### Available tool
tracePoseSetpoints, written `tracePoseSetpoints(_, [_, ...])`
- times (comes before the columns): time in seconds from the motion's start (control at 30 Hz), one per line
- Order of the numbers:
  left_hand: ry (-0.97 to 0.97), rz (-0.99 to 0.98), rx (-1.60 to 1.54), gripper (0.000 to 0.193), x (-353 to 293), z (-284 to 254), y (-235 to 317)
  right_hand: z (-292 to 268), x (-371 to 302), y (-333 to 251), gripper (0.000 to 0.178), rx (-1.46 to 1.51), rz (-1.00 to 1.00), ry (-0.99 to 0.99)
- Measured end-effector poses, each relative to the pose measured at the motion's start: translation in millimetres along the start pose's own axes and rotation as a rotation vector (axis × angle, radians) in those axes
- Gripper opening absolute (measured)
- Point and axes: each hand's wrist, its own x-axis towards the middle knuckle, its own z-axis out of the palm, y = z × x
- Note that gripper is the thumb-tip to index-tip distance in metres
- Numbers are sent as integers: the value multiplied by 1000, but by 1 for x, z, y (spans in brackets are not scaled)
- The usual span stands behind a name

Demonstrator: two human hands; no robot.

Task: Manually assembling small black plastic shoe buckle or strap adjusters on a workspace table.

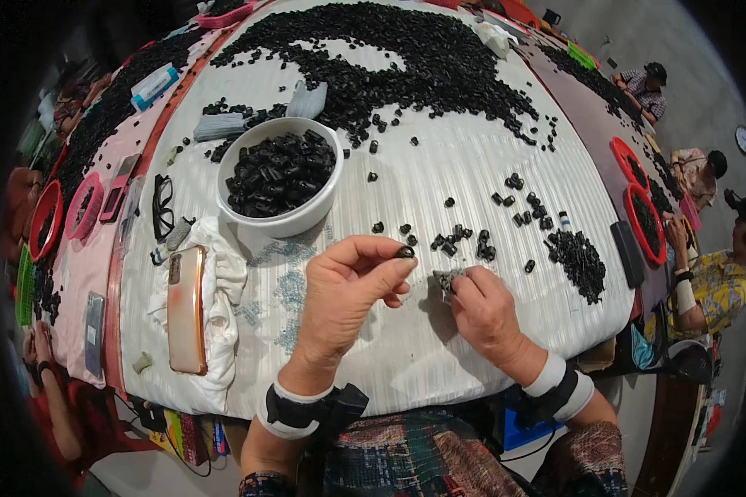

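Observation:
My left hand pinches a small black cylindrical part between thumb and fingertips, above the white ribbed table cover. To its right, my right hand is closed on a thin dark piece that sticks out past the fingertips; its kind is hard to make out. Just beyond both hands lie several loose black cylindrical parts. A white bowl heaped with black parts stands farther off to the left. Tiny clear bits are scattered beside my left hand.
A phone rests on a white cloth at left, near eyeglasses. At right is a heap of slim black pieces. A large spread of black parts covers the far table. Other people sit at both side tables.

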Motion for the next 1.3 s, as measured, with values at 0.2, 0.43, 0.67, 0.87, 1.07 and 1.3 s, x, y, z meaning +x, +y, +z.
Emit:
tracePoseSetpoints(0.2, [-27,-13,-3,17,-2,-2,1,-25,40,-16,17,362,121,150])
tracePoseSetpoints(0.43, [-64,6,19,17,-1,-1,-2,-26,64,-32,18,620,70,254])
tracePoseSetpoints(0.67, [-65,2,49,17,-3,0,-1,-23,67,-38,19,549,41,247])
tracePoseSetpoints(0.87, [-52,-4,43,17,-4,0,-3,-23,66,-39,21,463,-1,216])
tracePoseSetpoints(1.07, [-42,-8,56,15,-3,0,-4,-22,64,-38,24,418,-32,210])
tracePoseSetpoints(1.3, [-32,-17,74,14,-4,2,-4,-17,62,-33,27,314,-173,250])
